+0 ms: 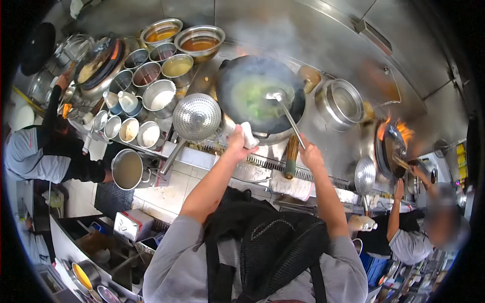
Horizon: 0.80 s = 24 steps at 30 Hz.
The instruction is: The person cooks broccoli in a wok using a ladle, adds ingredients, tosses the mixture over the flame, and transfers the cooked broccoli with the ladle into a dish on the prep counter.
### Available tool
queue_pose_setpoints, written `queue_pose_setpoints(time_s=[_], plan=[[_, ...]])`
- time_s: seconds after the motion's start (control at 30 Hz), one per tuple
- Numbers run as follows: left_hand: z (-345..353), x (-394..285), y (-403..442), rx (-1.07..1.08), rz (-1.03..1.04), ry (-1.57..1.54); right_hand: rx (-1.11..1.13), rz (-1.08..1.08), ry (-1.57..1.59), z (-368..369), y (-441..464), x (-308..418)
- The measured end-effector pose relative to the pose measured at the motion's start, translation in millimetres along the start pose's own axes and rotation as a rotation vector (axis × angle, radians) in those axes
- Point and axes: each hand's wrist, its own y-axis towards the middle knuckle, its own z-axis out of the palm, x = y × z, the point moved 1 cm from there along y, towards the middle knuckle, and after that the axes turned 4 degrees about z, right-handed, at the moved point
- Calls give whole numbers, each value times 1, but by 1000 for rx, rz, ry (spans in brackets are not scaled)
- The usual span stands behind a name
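Steam rises from a large dark wok (226, 96) on the range, with green food (249, 101) inside it. My left hand (237, 145) is closed on a folded white cloth (248, 135) at the near edge of the wok; the cloth hides whether it grips a handle there. In my right hand (311, 153) is the long handle of a metal ladle (288, 116), its bowl down in the wok over the greens. A perforated strainer (197, 117) lies left of the wok. Beside my right hand stands a bamboo brush (291, 156).
Metal bowls and pots of liquids and seasonings (159, 94) crowd the left counter. A stacked metal pot (339, 104) is at right. One co-worker (35, 151) holds a pot (128, 169) at left; another (411, 237) works at a flaming wok (391, 144) at right.
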Motion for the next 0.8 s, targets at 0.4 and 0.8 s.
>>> queue_pose_setpoints(time_s=[0.4,0.8], plan=[[9,33,52,-106,21,187,63,-336,305,19,44,-20],[12,18,42,-16,-25,162,-33,-222,329,-59,-39,-128]])
